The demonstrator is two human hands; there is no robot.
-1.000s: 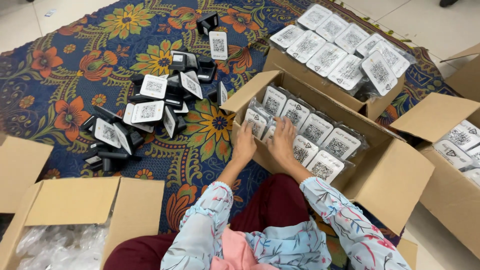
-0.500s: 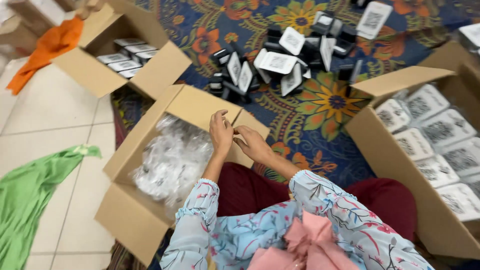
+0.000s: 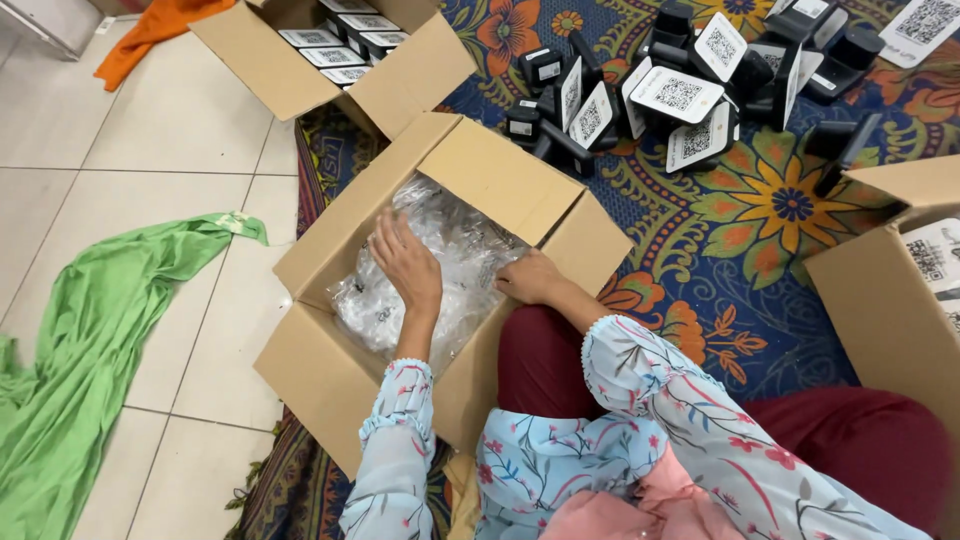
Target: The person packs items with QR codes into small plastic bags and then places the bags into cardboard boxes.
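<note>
Both hands reached into an open cardboard box [image 3: 330,375] of clear plastic bags [image 3: 455,270] at the centre of the frame.

The left hand [image 3: 408,265] lay open, fingers spread on the bags; the right hand [image 3: 527,280] rested at the box's edge, its grip hidden. The bags looked light, soft, slippery, best pinched by a bunched fold. On the patterned rug [image 3: 770,290], upper right, lay black stands with square white code cards [image 3: 680,95]; another carton [image 3: 330,60] of packed units sat upper left.
</note>
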